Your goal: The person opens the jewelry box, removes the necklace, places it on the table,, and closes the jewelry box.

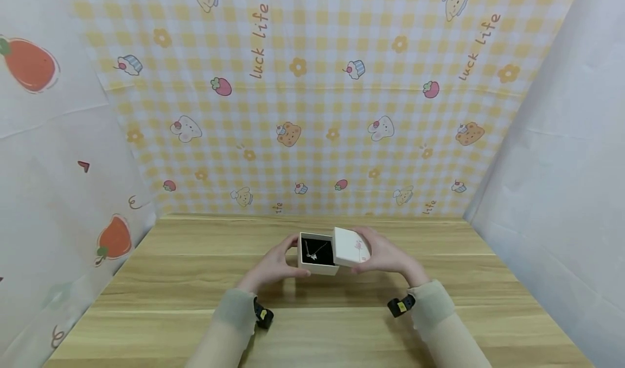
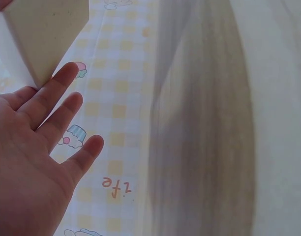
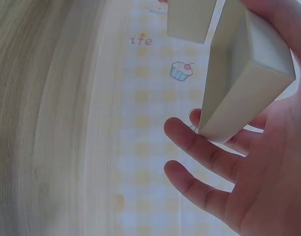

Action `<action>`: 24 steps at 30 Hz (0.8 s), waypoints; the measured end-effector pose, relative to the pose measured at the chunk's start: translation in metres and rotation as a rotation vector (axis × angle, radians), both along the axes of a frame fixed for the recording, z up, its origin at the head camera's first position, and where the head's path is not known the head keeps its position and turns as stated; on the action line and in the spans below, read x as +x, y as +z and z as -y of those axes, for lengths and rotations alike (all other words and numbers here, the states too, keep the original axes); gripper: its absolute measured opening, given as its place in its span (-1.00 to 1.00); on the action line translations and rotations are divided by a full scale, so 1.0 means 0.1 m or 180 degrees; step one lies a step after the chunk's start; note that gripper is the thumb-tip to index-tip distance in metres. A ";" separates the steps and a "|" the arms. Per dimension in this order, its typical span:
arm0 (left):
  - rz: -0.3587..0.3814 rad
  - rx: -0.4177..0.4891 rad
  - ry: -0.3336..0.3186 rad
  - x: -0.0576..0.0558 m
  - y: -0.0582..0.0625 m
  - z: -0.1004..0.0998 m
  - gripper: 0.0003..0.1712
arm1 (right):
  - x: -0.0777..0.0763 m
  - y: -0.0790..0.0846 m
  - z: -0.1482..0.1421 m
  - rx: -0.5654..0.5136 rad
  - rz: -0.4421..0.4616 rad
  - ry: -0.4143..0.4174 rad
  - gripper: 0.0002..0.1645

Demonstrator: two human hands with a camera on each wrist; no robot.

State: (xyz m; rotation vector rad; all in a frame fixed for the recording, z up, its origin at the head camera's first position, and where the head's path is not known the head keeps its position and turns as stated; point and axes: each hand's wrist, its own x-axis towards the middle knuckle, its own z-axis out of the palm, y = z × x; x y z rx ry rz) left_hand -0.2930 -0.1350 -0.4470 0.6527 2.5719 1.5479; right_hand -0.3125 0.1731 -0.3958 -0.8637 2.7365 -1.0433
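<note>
A small white jewelry box [image 1: 319, 269] is held above the table by my left hand [image 1: 274, 264], thumb at the near side and fingers at the far side. Inside, on black padding, lies a silver necklace [image 1: 312, 256] with a small pendant. My right hand [image 1: 386, 253] grips the white box lid [image 1: 348, 247], which has a pink flower print and overlaps the right edge of the box. In the right wrist view the hollow inside of the lid [image 3: 229, 73] faces the box base [image 3: 191, 22], with a gap between them. The left wrist view shows the outside of the box [image 2: 49, 34].
Under both hands is a wood-grain table [image 1: 195, 281]. Behind it hangs a yellow checked cloth [image 1: 312, 156] with cartoon prints. White cloths hang along the left [image 1: 58, 183] and right [image 1: 552, 183] sides. Each wrist wears a black strap with a small device.
</note>
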 end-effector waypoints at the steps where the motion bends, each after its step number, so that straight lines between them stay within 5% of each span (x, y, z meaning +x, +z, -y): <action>1: -0.0007 -0.0001 -0.0002 0.00 0.00 0.00 0.08 | 0.00 0.00 -0.01 0.0000 -0.0005 0.0011 0.23; 8: 0.0001 0.0007 0.0007 0.02 0.01 0.00 0.09 | -0.02 -0.01 -0.11 0.0037 -0.0175 0.0113 0.17; 24: 0.0018 0.0055 0.0049 0.04 0.06 0.00 0.05 | -0.02 -0.12 -0.30 0.0104 -0.0031 0.0131 0.16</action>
